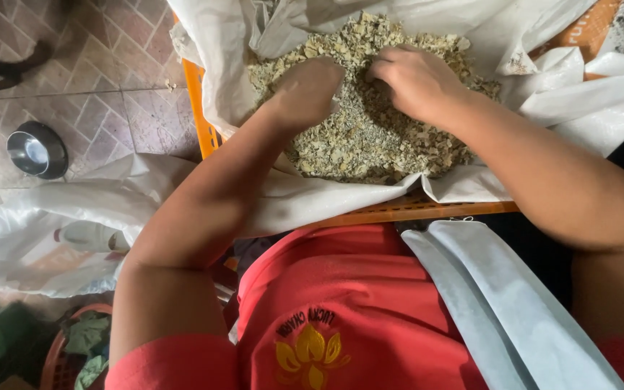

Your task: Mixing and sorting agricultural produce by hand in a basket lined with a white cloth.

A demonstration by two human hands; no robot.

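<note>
— What's the person in the red shirt (341, 303) got both hands in?

— A heap of dried, crumbled plant bits (370, 137), pale green and yellowish, like broken leaves or husks. It lies on a white woven sack cloth (312, 202) spread inside an orange plastic crate (413, 209). The heap fills the middle of the cloth, and the crate's near edge shows just under the cloth's folded hem.

— And the left hand?

— The left hand (308, 90) is pressed down on the heap's left side, knuckles up, fingers curled under and drawn together. I cannot tell whether it has a clump clamped inside or simply rests in the bits.

— The right one?

— The right hand (413, 79) sits near the top of the heap, close to the left hand but not touching it. Its fingers are bent and bunched together, tips dug into the flakes; what they pinch, if anything, is hidden.

— Anything else about?

— Off the crate's left edge, on the tiled floor (110, 72), stands a small round metal bowl (36, 149). Nearer, a clear plastic bag (45, 238) lies crumpled with something pale inside. At the bottom left corner there is a red basket (74, 347) with green cloth in it. A light grey folded cloth (500, 303) lies across the person's lap, right of the shirt.
</note>
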